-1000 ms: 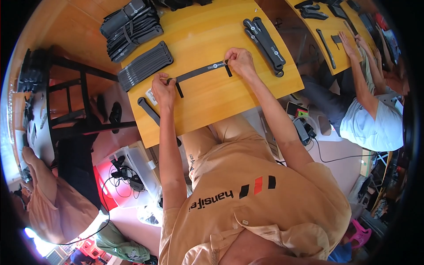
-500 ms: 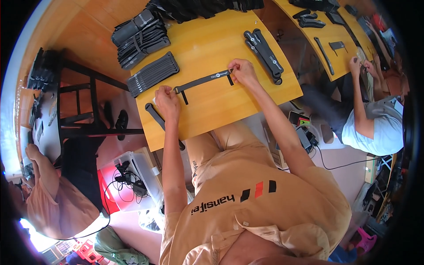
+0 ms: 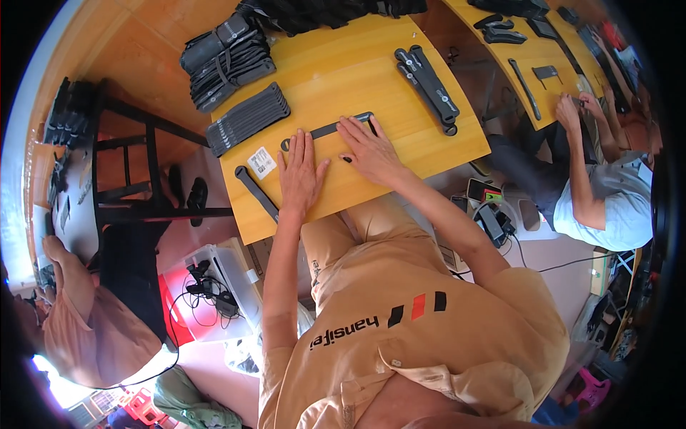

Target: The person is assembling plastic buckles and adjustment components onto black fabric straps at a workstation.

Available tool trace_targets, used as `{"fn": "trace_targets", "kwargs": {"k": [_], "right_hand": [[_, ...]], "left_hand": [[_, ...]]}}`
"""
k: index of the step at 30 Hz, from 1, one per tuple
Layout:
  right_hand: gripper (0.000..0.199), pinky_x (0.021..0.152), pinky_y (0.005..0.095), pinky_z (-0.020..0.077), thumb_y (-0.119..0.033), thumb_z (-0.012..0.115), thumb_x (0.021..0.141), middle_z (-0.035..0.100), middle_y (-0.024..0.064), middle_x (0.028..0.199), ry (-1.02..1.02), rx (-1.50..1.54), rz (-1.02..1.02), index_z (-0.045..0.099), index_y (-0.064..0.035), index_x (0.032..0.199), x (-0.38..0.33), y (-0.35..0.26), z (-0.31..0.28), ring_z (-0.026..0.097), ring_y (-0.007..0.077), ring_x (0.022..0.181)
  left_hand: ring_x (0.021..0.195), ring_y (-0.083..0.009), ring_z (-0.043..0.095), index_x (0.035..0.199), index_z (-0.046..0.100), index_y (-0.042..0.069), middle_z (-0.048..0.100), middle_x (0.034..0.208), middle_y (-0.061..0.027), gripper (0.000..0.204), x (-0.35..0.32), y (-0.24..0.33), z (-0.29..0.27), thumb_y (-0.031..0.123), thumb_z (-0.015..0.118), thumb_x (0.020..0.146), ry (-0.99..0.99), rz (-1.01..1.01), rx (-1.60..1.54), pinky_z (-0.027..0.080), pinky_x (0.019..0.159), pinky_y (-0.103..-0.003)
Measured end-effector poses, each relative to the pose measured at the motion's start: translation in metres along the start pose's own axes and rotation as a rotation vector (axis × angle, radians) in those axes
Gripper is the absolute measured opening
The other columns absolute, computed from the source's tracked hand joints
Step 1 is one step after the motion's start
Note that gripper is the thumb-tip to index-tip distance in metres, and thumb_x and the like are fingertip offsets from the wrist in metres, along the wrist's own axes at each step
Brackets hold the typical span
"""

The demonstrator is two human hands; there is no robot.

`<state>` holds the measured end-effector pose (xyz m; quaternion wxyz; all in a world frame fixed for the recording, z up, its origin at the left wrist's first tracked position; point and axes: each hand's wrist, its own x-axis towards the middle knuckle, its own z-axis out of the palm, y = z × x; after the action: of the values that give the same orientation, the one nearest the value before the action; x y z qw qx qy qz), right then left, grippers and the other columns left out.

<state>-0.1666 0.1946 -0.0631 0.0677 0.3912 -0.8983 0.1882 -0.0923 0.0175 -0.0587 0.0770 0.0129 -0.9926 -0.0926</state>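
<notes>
On the bench (image 3: pixel 343 71), left of its middle, a row of dark straps (image 3: pixel 249 118) lies side by side in good order; this part looks done, though whether each piece is finished cannot be told. Below it, a single dark strap (image 3: pixel 257 194) lies apart along the lower-left edge, seemingly left over from the groups. Near the middle of the frame, the left hand (image 3: pixel 301 179) is open and flat, fingers extended over the long dark strap (image 3: pixel 325 131). The right hand (image 3: pixel 371 154), also open and palm down, covers its right part; neither grips it. That strap lies straight and joins no group, so its handling seems unfinished. At upper right, more straps (image 3: pixel 429 89) are gathered in a narrow pile.

Around this, a thick stack of folded straps (image 3: pixel 227 68) fills the upper left, with a white label (image 3: pixel 261 163) left of the left hand. Black goods (image 3: pixel 321 14) line the top edge. Only the hands obscure the middle strap; nothing else blocks it. Far right, a co-worker's hands (image 3: pixel 569 111) are at another bench (image 3: pixel 554 96).
</notes>
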Motion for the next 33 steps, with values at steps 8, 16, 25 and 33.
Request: {"fn": "trace_targets", "kwargs": {"k": [8,16,25,33], "right_hand": [[0.053,0.107,0.0458,0.0201,-0.028,0.053,0.087,0.037,0.0118,0.138,0.09,-0.035,0.104,0.04,-0.001,0.13,-0.013,0.03,-0.012,0.032,0.0234,0.129],[0.05,0.103,0.0463,0.0257,-0.025,0.055,0.086,0.041,0.0144,0.132,0.183,0.021,0.137,0.042,-0.0041,0.129,-0.013,0.019,-0.023,0.038,0.0289,0.123],[0.062,0.076,0.0435,0.0471,-0.026,0.064,0.078,0.05,0.0176,0.108,-0.053,0.525,0.01,0.036,-0.0041,0.129,-0.02,-0.107,-0.016,0.053,0.037,0.096],[0.065,0.066,0.0436,0.0492,-0.023,0.066,0.074,0.057,0.0182,0.089,-0.234,0.438,0.032,0.037,-0.0013,0.128,-0.025,-0.156,0.03,0.06,0.0353,0.075]], "left_hand": [[0.135,-0.0307,0.021,0.14,0.027,0.008,0.02,0.147,-0.0164,0.066,-0.005,0.001,0.002,0.044,0.046,0.089,0.013,-0.04,0.018,0.017,0.107,-0.05],[0.132,-0.0346,0.024,0.137,0.033,0.007,0.025,0.143,-0.0212,0.059,-0.021,0.002,-0.029,0.031,0.053,0.088,0.161,-0.191,-0.194,0.019,0.107,-0.048],[0.083,-0.0138,0.059,0.104,0.058,0.0,0.062,0.093,-0.0062,0.023,-0.132,-0.044,-0.051,0.019,0.049,0.093,0.835,-0.817,-1.134,0.046,0.074,-0.025],[0.066,-0.0106,0.06,0.101,0.059,0.003,0.065,0.083,-0.0063,0.025,-0.168,-0.019,-0.031,0.025,0.051,0.092,0.633,-1.015,-1.352,0.045,0.053,-0.02]]}}
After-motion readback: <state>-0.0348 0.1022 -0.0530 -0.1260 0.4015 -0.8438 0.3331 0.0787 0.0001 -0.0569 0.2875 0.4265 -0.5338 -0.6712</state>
